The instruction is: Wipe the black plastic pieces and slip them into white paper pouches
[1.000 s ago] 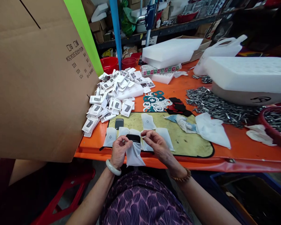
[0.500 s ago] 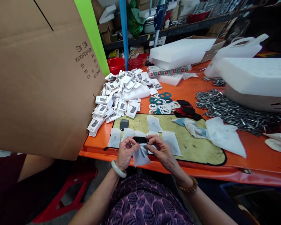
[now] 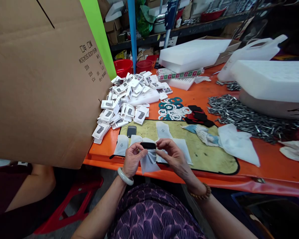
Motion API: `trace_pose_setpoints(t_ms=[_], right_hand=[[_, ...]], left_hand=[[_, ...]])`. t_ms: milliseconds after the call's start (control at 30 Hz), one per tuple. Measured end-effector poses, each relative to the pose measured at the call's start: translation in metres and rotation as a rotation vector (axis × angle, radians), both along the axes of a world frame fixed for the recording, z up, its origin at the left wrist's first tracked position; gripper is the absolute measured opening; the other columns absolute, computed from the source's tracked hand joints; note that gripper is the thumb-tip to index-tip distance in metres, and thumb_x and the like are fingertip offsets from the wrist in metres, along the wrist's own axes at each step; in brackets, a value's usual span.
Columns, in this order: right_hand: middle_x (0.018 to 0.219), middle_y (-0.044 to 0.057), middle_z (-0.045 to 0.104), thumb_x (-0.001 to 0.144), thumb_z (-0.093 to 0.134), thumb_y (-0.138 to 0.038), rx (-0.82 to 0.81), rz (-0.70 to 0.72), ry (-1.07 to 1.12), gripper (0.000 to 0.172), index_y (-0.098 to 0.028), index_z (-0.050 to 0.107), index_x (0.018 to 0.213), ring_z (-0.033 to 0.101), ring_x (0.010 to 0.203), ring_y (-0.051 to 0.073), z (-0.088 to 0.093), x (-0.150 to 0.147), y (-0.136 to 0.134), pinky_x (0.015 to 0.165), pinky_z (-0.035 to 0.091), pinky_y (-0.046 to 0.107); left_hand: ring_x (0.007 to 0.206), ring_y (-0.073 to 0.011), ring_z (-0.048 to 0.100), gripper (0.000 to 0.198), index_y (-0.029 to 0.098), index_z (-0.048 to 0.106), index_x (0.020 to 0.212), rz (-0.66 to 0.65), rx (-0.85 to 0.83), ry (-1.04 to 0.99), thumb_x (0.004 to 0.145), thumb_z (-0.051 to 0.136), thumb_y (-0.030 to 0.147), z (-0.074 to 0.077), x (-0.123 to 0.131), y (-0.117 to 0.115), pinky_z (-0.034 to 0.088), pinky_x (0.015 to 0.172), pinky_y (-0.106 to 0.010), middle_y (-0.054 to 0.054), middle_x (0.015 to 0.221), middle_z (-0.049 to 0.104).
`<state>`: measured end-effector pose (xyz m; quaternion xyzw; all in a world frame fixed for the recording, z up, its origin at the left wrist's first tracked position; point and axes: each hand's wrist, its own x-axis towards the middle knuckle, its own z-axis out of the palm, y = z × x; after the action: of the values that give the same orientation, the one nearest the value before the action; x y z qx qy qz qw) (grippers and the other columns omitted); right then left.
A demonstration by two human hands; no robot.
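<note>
My left hand [image 3: 134,158] pinches a small black flat rounded device [image 3: 148,145] together with a translucent white pouch [image 3: 149,162]. The device stands out at the pouch's top edge, and the pouch hangs below it, creased. At the right end of the device is my right hand [image 3: 173,157], thumb and fingers apart; whether a fingertip touches the pouch is hard to see. Several white pouches lie on the yellow mat [image 3: 204,159] around my hands, one of them a printed pouch [image 3: 121,145]. A second dark device [image 3: 132,131] rests at the mat's left side.
Small white printed boxes [image 3: 129,111] are heaped behind the mat, near a big cardboard carton [image 3: 40,86]. Green and white rings [image 3: 173,109], a crumpled cloth [image 3: 204,135] and piled metal pins [image 3: 241,114] lie farther right. Another person's arm [image 3: 35,187] shows at lower left.
My right thumb and fingers have spread a little and drawn slightly away from the pouch. The left hand keeps its pinch. The other person's arm shows more.
</note>
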<state>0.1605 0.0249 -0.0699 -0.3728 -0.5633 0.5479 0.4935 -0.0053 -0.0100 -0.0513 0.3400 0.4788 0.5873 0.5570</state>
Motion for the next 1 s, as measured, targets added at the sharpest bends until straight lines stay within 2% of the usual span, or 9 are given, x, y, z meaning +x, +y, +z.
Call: trace_pose_setpoints(t_ms=[100, 167, 267, 400, 533, 633, 767, 867, 1000], right_hand=[[0.095, 0.004, 0.055, 0.077, 0.071, -0.04, 0.052, -0.008, -0.107, 0.021, -0.023, 0.057, 0.077, 0.052, 0.094, 0.02, -0.001, -0.004, -0.006, 0.089, 0.041, 0.035], [0.094, 0.004, 0.055, 0.079, 0.069, -0.042, 0.024, 0.012, -0.119, 0.023, -0.022, 0.057, 0.073, 0.052, 0.093, 0.02, -0.003, -0.005, -0.007, 0.088, 0.041, 0.034], [0.096, 0.004, 0.055, 0.078, 0.068, -0.046, -0.095, 0.117, -0.031, 0.029, -0.021, 0.055, 0.071, 0.053, 0.089, 0.019, -0.002, -0.002, -0.005, 0.081, 0.044, 0.032], [0.098, 0.004, 0.057, 0.074, 0.072, -0.049, -0.198, 0.184, 0.069, 0.034, -0.022, 0.052, 0.071, 0.054, 0.088, 0.018, 0.007, 0.005, 0.003, 0.075, 0.047, 0.03], [0.093, 0.003, 0.06, 0.076, 0.071, -0.049, -0.19, 0.178, 0.119, 0.033, -0.023, 0.05, 0.073, 0.056, 0.086, 0.018, 0.014, 0.003, 0.008, 0.076, 0.048, 0.032], [0.09, 0.001, 0.061, 0.075, 0.072, -0.044, -0.14, 0.14, 0.069, 0.029, -0.025, 0.053, 0.085, 0.057, 0.081, 0.017, 0.009, -0.004, 0.007, 0.074, 0.047, 0.03], [0.082, -0.002, 0.059, 0.074, 0.072, -0.038, -0.091, 0.148, -0.125, 0.033, -0.025, 0.055, 0.1, 0.053, 0.07, 0.015, -0.012, -0.014, 0.007, 0.063, 0.044, 0.027], [0.081, -0.002, 0.061, 0.074, 0.07, -0.039, -0.147, 0.138, -0.078, 0.033, -0.024, 0.053, 0.098, 0.055, 0.071, 0.015, -0.028, -0.02, 0.025, 0.063, 0.046, 0.027], [0.077, -0.003, 0.062, 0.067, 0.073, -0.038, -0.247, 0.028, -0.059, 0.041, -0.023, 0.048, 0.096, 0.058, 0.069, 0.016, -0.042, -0.027, 0.083, 0.059, 0.048, 0.028]], left_hand=[[0.07, -0.0101, 0.049, 0.026, 0.017, 0.06, 0.065, -0.026, 0.018, -0.01, 0.064, 0.082, 0.032, -0.002, 0.0, 0.0, 0.039, 0.07, -0.022, 0.002, 0.076, 0.055], [0.073, -0.0109, 0.052, 0.023, 0.017, 0.061, 0.066, -0.062, 0.027, -0.008, 0.066, 0.08, 0.03, -0.004, -0.001, -0.001, 0.04, 0.073, -0.023, 0.001, 0.079, 0.058], [0.083, -0.0141, 0.056, 0.022, 0.017, 0.062, 0.066, -0.086, 0.042, 0.046, 0.066, 0.08, 0.03, -0.001, -0.005, -0.001, 0.042, 0.081, -0.026, -0.002, 0.088, 0.062], [0.101, -0.0217, 0.057, 0.025, 0.017, 0.063, 0.061, -0.124, 0.09, 0.175, 0.063, 0.082, 0.032, 0.012, -0.007, 0.001, 0.042, 0.094, -0.035, -0.008, 0.1, 0.063], [0.094, -0.0203, 0.059, 0.027, 0.017, 0.062, 0.061, -0.141, 0.105, 0.147, 0.063, 0.082, 0.035, 0.017, -0.003, 0.007, 0.044, 0.09, -0.035, -0.007, 0.093, 0.064], [0.091, -0.0176, 0.059, 0.025, 0.017, 0.061, 0.063, -0.083, 0.114, 0.09, 0.066, 0.08, 0.034, 0.012, 0.002, 0.014, 0.044, 0.088, -0.031, -0.005, 0.089, 0.064], [0.089, -0.0153, 0.059, 0.025, 0.017, 0.06, 0.066, -0.011, 0.095, 0.035, 0.067, 0.078, 0.033, 0.003, 0.006, 0.02, 0.044, 0.088, -0.029, -0.003, 0.092, 0.064], [0.091, -0.0145, 0.06, 0.029, 0.018, 0.061, 0.077, 0.068, 0.05, 0.009, 0.063, 0.081, 0.033, -0.002, 0.002, 0.023, 0.045, 0.088, -0.029, -0.003, 0.103, 0.063], [0.09, -0.0131, 0.061, 0.04, 0.019, 0.061, 0.091, 0.146, -0.019, -0.024, 0.061, 0.082, 0.036, -0.005, -0.009, 0.022, 0.046, 0.087, -0.029, -0.003, 0.106, 0.063]])
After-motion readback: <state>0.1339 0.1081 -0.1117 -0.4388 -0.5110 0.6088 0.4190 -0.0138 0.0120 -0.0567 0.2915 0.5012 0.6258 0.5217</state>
